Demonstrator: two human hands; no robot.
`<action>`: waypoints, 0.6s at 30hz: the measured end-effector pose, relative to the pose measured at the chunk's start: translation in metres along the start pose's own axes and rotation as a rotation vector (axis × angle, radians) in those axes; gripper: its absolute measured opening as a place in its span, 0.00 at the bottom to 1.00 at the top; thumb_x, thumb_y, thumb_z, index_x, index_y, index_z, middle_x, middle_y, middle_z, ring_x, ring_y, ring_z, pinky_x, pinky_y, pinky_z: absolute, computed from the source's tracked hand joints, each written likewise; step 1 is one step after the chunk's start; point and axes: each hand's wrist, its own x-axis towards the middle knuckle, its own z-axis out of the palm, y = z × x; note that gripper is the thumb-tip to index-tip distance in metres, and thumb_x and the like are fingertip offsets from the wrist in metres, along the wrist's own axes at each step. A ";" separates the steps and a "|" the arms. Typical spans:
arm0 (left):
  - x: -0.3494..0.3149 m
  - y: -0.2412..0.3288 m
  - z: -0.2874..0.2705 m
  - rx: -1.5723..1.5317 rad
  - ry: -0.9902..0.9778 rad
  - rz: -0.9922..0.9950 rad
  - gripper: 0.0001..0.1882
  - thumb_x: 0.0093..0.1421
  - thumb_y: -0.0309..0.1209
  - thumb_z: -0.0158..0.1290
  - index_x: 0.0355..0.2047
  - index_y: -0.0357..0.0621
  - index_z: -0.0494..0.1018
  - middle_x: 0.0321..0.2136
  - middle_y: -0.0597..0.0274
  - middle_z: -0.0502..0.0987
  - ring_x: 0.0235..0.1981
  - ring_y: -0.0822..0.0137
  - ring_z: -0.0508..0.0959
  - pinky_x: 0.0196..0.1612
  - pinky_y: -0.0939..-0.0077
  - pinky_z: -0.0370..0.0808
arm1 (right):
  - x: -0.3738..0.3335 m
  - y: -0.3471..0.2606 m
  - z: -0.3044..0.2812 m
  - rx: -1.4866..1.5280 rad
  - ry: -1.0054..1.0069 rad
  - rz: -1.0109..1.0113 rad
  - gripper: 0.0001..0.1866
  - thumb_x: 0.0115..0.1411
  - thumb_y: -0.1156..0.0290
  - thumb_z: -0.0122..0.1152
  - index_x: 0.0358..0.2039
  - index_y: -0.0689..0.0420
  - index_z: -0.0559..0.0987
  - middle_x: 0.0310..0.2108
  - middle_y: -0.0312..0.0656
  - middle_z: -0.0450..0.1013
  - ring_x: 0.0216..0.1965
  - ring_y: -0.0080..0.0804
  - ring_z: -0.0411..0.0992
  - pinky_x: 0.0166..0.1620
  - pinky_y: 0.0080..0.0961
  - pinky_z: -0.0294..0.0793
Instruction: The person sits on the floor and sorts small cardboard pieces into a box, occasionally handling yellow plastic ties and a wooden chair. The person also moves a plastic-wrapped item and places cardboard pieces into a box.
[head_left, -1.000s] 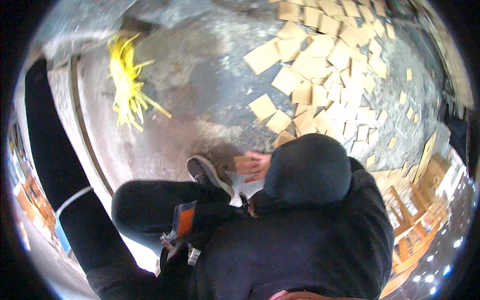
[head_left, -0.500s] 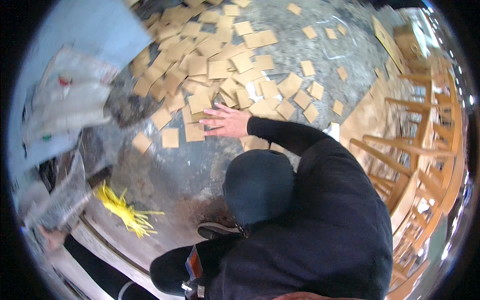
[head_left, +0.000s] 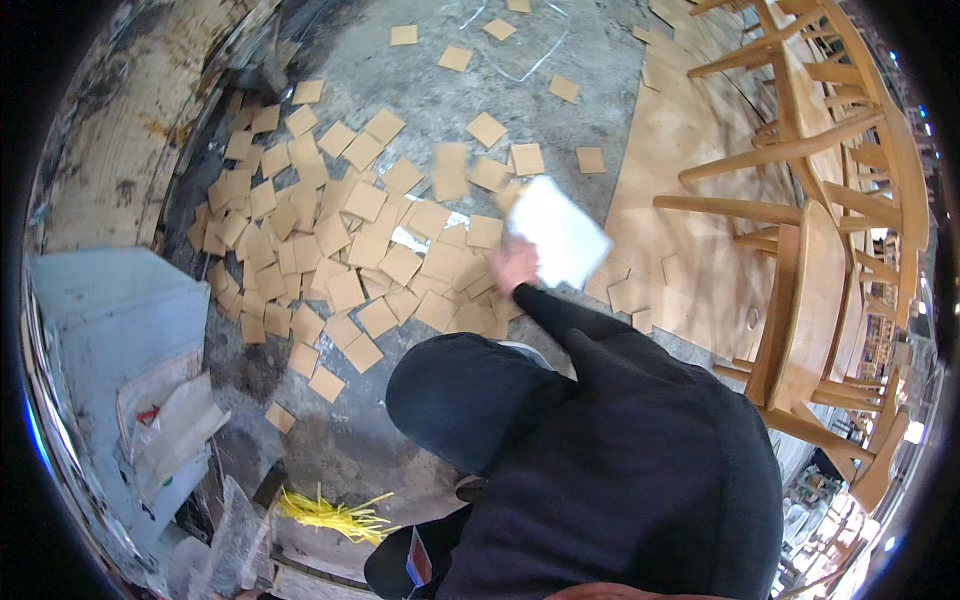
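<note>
My right hand [head_left: 513, 263] reaches forward over the concrete floor and grips the left edge of a white sheet [head_left: 562, 232]. Both are smeared by motion, and the fingers show only partly. Left of this hand, many small tan cardboard squares [head_left: 345, 290] lie in a loose, overlapping heap. Bits of white [head_left: 410, 238] show between the squares. My left hand is out of sight. My dark-clothed body fills the lower middle of the head view and hides the floor beneath it.
Wooden chairs [head_left: 790, 300] stand tipped along the right, beside a large brown sheet [head_left: 660, 190] on the floor. A pale blue box [head_left: 115, 300] is at the left. Yellow strips [head_left: 335, 515] lie near my knee. Loose squares [head_left: 487, 129] are scattered farther off.
My right hand has left the squares, moved right and taken hold of the white sheet. The view has shifted, and my left hand has gone out of sight.
</note>
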 end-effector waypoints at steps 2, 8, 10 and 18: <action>-0.016 -0.005 0.006 0.020 -0.056 -0.062 0.16 0.40 0.38 0.72 0.23 0.43 0.79 0.36 0.56 0.77 0.33 0.65 0.74 0.32 0.63 0.76 | -0.043 -0.026 0.017 -0.085 0.015 -0.655 0.35 0.56 0.52 0.55 0.62 0.51 0.64 0.62 0.55 0.58 0.65 0.57 0.51 0.66 0.55 0.46; -0.049 -0.002 0.017 0.055 -0.156 -0.143 0.16 0.41 0.38 0.72 0.25 0.45 0.79 0.36 0.56 0.77 0.34 0.64 0.74 0.33 0.60 0.75 | 0.023 -0.016 -0.067 0.047 0.433 -0.708 0.34 0.52 0.62 0.62 0.60 0.52 0.65 0.58 0.54 0.62 0.63 0.55 0.56 0.62 0.49 0.55; -0.059 0.001 0.021 0.054 -0.177 -0.175 0.15 0.41 0.38 0.71 0.25 0.45 0.79 0.36 0.56 0.77 0.35 0.64 0.74 0.33 0.59 0.75 | 0.092 -0.005 -0.104 0.169 0.563 -0.094 0.34 0.54 0.51 0.59 0.61 0.46 0.65 0.66 0.51 0.52 0.65 0.54 0.50 0.61 0.55 0.55; -0.084 0.016 0.025 0.076 -0.224 -0.216 0.15 0.41 0.37 0.71 0.27 0.48 0.79 0.37 0.56 0.77 0.36 0.62 0.74 0.35 0.55 0.74 | 0.161 -0.059 -0.094 -0.042 0.179 0.047 0.41 0.57 0.34 0.43 0.66 0.42 0.57 0.70 0.48 0.41 0.70 0.54 0.34 0.64 0.66 0.38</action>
